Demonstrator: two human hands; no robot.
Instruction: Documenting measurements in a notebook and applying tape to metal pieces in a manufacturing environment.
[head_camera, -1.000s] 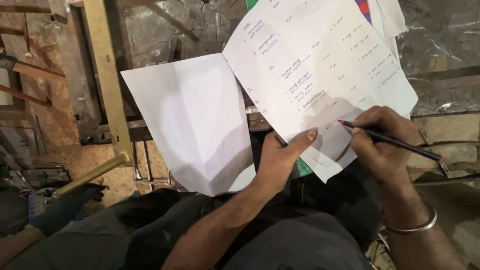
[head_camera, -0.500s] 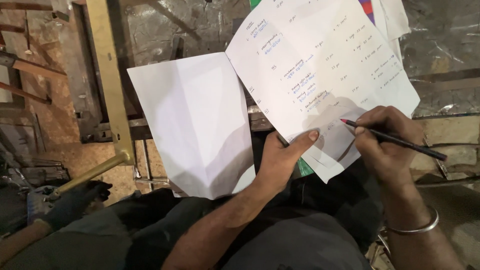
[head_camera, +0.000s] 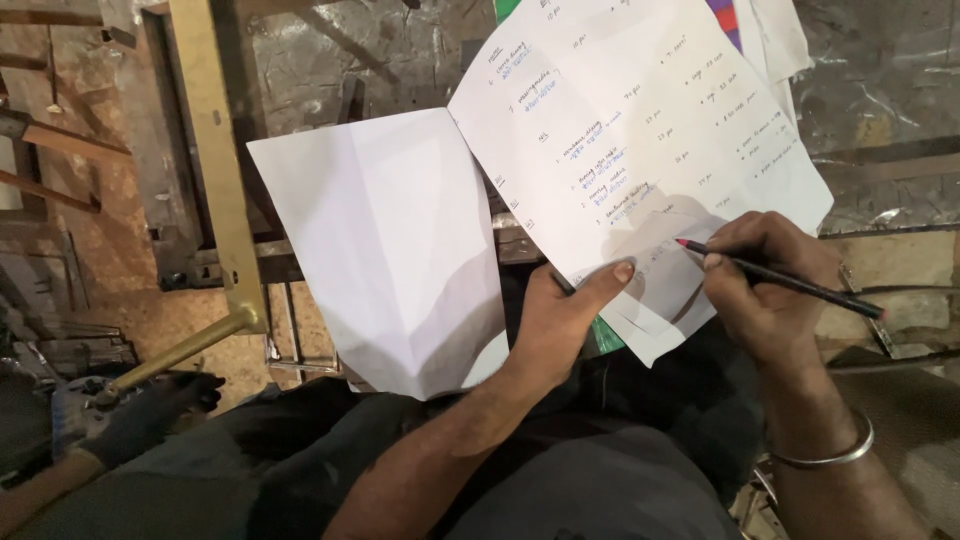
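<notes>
Off to your left, a long yellow-painted metal bar (head_camera: 215, 150) ran down from the top edge of the view, and a brass-coloured rod (head_camera: 180, 352) slanted away from its lower end toward the bottom left corner. There a black-gloved hand (head_camera: 150, 410) belonging to someone else rested right by the rod's end. Rusty metal framing (head_camera: 70, 150) and a reddish, dusty floor (head_camera: 120, 250) filled the left side of what you saw. Ahead of you lay a grey, scuffed metal surface (head_camera: 880, 90), with a dark bar (head_camera: 890, 165) crossing it on the right. A patch of chipboard (head_camera: 200, 320) showed under the yellow bar.
</notes>
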